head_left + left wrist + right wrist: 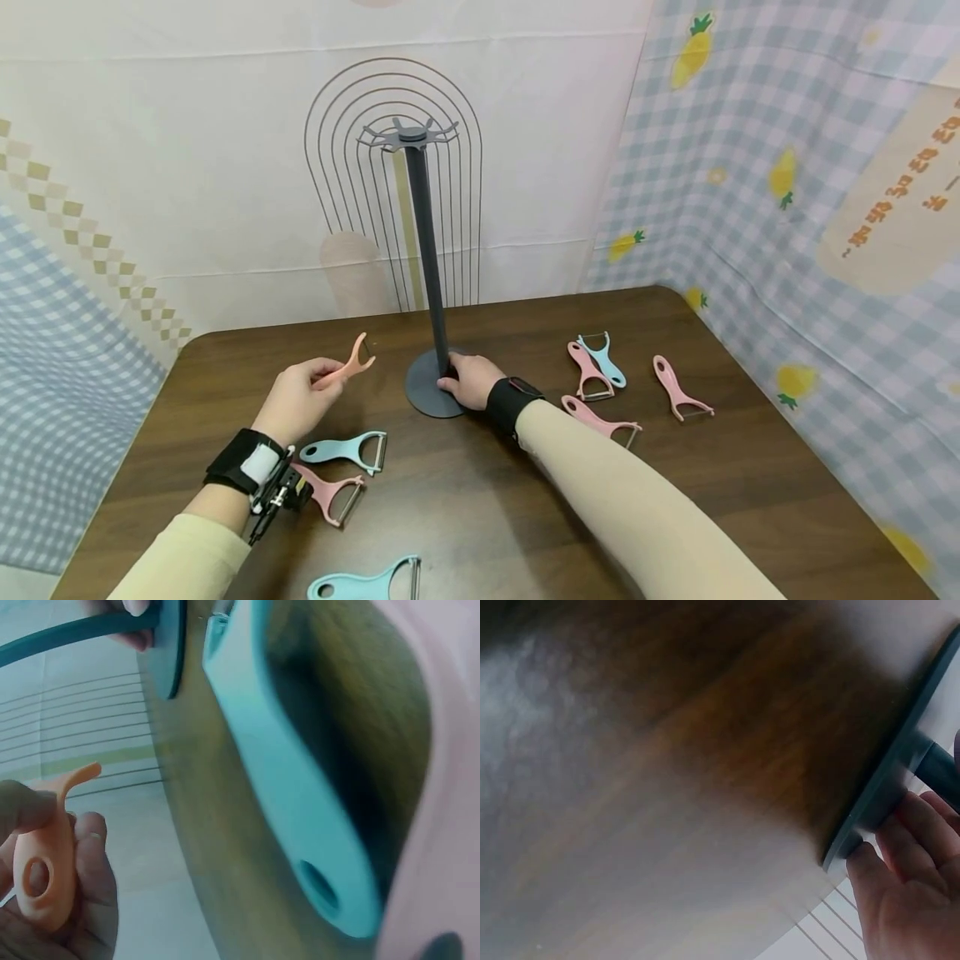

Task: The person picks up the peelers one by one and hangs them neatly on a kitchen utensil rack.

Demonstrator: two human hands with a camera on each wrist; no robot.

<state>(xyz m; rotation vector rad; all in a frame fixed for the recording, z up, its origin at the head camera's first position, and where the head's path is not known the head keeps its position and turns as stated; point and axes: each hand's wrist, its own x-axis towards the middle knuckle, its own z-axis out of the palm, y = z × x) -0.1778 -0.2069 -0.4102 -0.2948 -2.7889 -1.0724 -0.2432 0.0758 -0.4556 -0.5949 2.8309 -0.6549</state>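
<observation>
An orange peeler [347, 369] is pinched by its handle between the thumb and fingers of my left hand [300, 400], raised over the left side of the table. Its forked head points away from me; the left wrist view shows the handle's oval hole. My right hand [478, 381] holds the dark grey stand [426, 250] low on its pole, with fingers right at the round base [889, 776]. Several prongs spread from the stand's top [411, 133], and nothing hangs on them. Below my left hand lie a blue peeler [333, 450] and a pink peeler [326, 492].
Nearest me lies another blue peeler [360, 586]. Beyond my right forearm are pink peelers [592, 414], one by a blue peeler [606, 367] and one farther right [675, 390]. Patterned cloth [540, 167] hangs behind the brown table [480, 492].
</observation>
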